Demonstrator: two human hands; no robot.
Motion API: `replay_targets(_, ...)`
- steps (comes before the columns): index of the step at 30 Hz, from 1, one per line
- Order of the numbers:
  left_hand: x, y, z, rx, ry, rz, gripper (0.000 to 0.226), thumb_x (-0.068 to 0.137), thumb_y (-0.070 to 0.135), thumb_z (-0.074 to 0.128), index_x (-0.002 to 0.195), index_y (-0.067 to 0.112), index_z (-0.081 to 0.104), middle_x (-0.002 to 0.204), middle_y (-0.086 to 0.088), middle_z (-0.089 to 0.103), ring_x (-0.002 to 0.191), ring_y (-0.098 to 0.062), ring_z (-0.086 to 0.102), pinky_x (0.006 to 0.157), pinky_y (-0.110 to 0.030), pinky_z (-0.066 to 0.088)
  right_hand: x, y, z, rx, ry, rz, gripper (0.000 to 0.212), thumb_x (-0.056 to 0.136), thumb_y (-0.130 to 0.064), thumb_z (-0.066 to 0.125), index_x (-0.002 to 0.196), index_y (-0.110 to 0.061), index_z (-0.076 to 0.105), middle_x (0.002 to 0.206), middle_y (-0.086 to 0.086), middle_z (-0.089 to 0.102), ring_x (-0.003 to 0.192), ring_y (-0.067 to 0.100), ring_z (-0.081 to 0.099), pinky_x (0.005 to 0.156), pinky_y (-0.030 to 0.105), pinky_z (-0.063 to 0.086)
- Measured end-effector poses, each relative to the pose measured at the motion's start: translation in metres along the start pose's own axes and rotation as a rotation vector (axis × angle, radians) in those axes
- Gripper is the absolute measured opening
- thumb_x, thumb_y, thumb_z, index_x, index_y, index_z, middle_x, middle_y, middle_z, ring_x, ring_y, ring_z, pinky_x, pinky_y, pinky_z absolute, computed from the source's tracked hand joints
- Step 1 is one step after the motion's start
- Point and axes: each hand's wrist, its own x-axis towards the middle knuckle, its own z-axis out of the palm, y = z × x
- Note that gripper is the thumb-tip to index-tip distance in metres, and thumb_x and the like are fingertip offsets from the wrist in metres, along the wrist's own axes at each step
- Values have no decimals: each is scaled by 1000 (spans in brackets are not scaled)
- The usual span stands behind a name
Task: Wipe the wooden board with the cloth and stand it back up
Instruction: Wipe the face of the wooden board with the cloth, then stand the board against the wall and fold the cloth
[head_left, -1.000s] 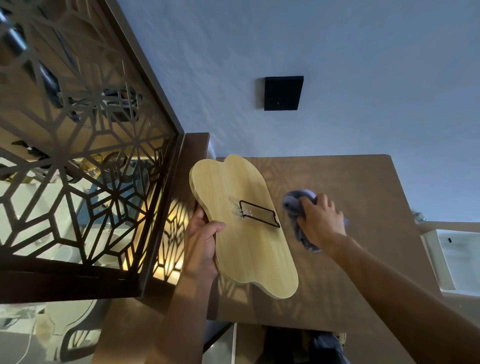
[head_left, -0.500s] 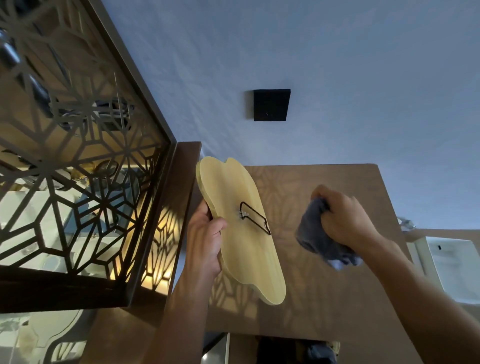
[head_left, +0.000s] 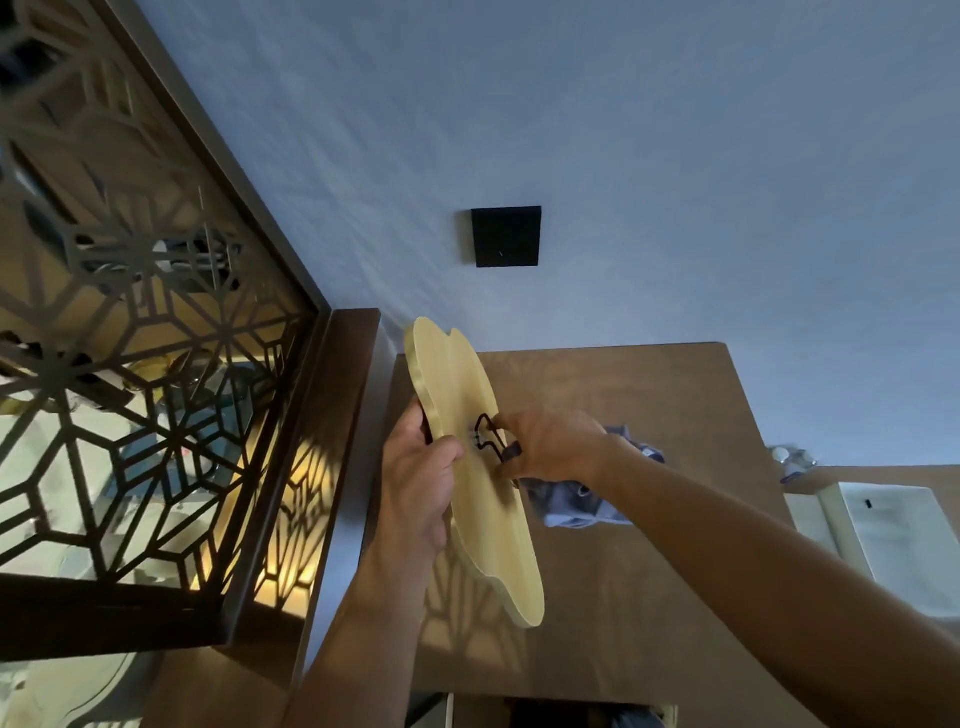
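A pale wooden board (head_left: 478, 499) with a wavy, cloud-like outline stands nearly on edge over the brown table (head_left: 649, 405). My left hand (head_left: 421, 483) grips its left edge around the middle. A black wire stand (head_left: 485, 434) is fixed to the board's face. My right hand (head_left: 550, 447) pinches that wire with its fingertips. The grey-blue cloth (head_left: 582, 506) lies bunched on the table just under and behind my right wrist, free of my hand.
A dark lattice screen (head_left: 145, 364) with a wooden frame stands close on the left. A black square plate (head_left: 506, 236) is on the blue-grey wall behind. A white box-like object (head_left: 893, 540) sits beyond the table's right edge.
My right hand has let go of the cloth, which now rests on the table, and moved left to the board's wire stand. The board is tilted more upright.
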Motion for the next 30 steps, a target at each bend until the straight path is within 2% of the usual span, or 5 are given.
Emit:
replay_targets(8,-2,12,46,202,81,61,41,79,1,56,109,25,70,97,-4,76,89,-26,73,80,-50,62,-5,37,-15,-62,146,-54,28,78,-48,62,102,-37,57,75,-16,56,67,9,54,51,27,35)
replay_targets(12,-3,10,83,248,129,79,40,86,-3,47,112,22,64,80,4,67,65,-5,65,43,-11,45,-9,54,-20,-126,121,-22,27,78,-47,59,103,-38,55,78,-13,61,64,8,56,49,26,39)
replay_targets(18,-4,15,136,414,84,112,61,87,-5,39,145,13,43,132,-18,61,120,-36,62,99,-46,55,-17,76,-22,-156,105,35,15,80,-45,54,94,-40,53,69,-14,60,57,7,55,46,27,37)
replay_targets(24,-12,9,171,583,98,192,66,83,-9,44,146,8,38,140,-15,54,133,-30,53,112,-38,45,-30,89,-23,-122,40,86,21,85,-27,54,70,-34,42,65,-13,52,64,19,59,60,36,47)
replay_targets(30,-13,9,182,595,81,193,69,87,-11,43,152,8,35,145,-16,53,136,-31,52,110,-34,45,-39,98,-23,-42,39,50,9,89,-30,52,90,-37,46,80,-7,55,77,23,59,69,39,49)
